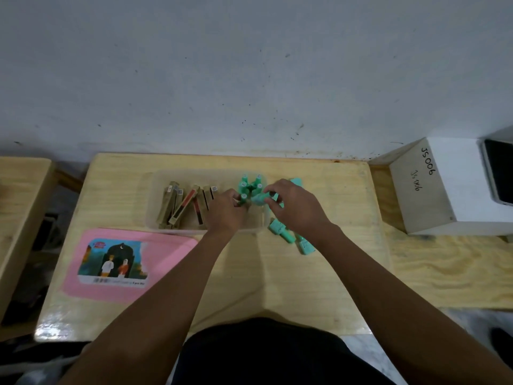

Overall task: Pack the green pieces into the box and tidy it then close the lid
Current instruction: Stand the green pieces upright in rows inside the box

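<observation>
**Packing is in the middle: one green piece is entering the box**

Head view: The clear box (177, 175) stands on the wooden table (277, 287), near the wall. In its left part lie brown and gold sticks (180, 204), leaning on each other. In its right part a group of upright green pieces (251, 184) stands close together, caps up.

The right hand (294, 207) is above the right edge of the box. Its fingers are curled and they pinch one green piece (259, 200), which lies tilted just beside the upright group. The left hand (226, 209) is inside the box. Its fingers are bent around the front upright piece (243, 198), and I think it holds this piece steady.

Some loose green pieces (280, 229) lie on the table, just to the right of the box, partly under the right wrist. One more shows behind the right hand. The pink lid (166, 251) lies flat on the table in front of the box, to the left. A white carton (444, 190) stands well apart on the right.

By my judgement the step in hand is packing, and it is not finished. The next move needs the held piece turned upright and set down in the free place beside the group, without knocking the standing ones. After that the loose pieces must follow, and only then the lid.
</observation>
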Demonstrator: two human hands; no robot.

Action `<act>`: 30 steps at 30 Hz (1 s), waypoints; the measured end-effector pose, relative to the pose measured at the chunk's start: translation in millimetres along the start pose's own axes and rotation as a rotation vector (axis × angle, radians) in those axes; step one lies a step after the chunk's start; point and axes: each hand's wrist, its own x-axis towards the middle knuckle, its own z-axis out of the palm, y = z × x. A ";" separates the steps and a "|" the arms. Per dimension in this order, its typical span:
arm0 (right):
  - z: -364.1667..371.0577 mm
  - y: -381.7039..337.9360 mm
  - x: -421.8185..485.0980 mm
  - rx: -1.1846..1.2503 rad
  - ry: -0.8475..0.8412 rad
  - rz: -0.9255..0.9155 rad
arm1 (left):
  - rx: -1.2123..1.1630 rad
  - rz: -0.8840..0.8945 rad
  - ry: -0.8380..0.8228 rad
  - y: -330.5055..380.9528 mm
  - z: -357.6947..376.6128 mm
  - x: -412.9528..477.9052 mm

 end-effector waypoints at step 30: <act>28.8 -5.9 31.9 -0.364 -0.030 -0.019 | 0.023 0.089 -0.078 -4.6 1.0 15.1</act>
